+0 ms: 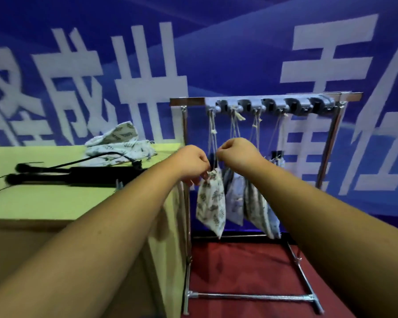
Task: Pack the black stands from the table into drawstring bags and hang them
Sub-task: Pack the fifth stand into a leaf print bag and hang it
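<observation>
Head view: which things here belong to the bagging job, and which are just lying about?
Job: leaf-print bag, gripped at its neck by left hand, its drawstring pinched by right hand; black stands and spare bags on the table; hook rack with hung bags.
Lying about: blue banner, red carpet.
</observation>
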The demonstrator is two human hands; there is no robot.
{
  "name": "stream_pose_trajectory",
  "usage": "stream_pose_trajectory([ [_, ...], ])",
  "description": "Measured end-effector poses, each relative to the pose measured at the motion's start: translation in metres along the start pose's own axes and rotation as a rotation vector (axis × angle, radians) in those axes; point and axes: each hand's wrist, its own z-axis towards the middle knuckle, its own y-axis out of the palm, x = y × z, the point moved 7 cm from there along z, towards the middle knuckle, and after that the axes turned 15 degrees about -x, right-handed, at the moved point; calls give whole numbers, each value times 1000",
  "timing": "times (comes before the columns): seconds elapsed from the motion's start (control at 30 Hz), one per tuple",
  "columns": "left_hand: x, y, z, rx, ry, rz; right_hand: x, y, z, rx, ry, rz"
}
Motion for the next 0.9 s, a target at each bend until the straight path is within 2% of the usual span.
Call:
stream_pose_trajectory([
  [0.13,-69,-28,-52,52,-41,-137,-48,69,-13,-126,-71,-42],
  [0.33,-160,-74,-118,258,-92,-348,-92,141,-18,-219,-158,-163],
  [0.5,-232,-89,-137,437,-178,-518,-116,174,-10,-227,-211,-257],
  [0.67,-274,-98,-136,557,-206,-510,-137,199,11,-216,-266,-300],
  [0.77,-299,-102,-132,677,-251,-616,-147,215,27,-217,-307,-363],
  [0.83,-308,-106,-131,748,-294,-717,-151,222,36,-177,-315,-406],
  [0.9,-310,-109,-127,741,-358,-669,-153,223,47,-102,-291,-410],
])
